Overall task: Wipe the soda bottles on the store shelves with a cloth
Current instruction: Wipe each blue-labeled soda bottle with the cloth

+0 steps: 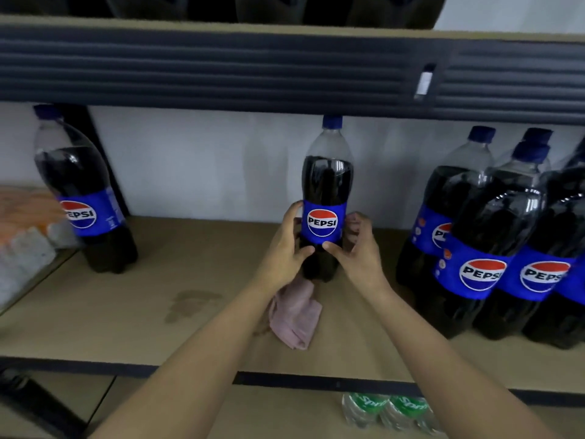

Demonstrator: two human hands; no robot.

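Note:
A Pepsi bottle (326, 198) with a blue cap and blue label stands upright mid-shelf. My left hand (285, 248) grips its left side, thumb on the front under the label. My right hand (357, 245) curls round its right side, thumb on the front, fingers holding a bit of pink cloth against the bottle. The rest of the pink cloth (296, 312) trails down onto the shelf board in front of the bottle's base, below my left wrist. How the cloth runs behind the bottle is hidden.
One more Pepsi bottle (84, 198) stands at the left, and several crowd the right (481, 242). The wooden shelf board (142, 312) has a dark stain. The upper shelf's dark rail (221, 68) hangs overhead. Sprite bottles (386, 410) sit below. Wrapped packs (22, 236) lie far left.

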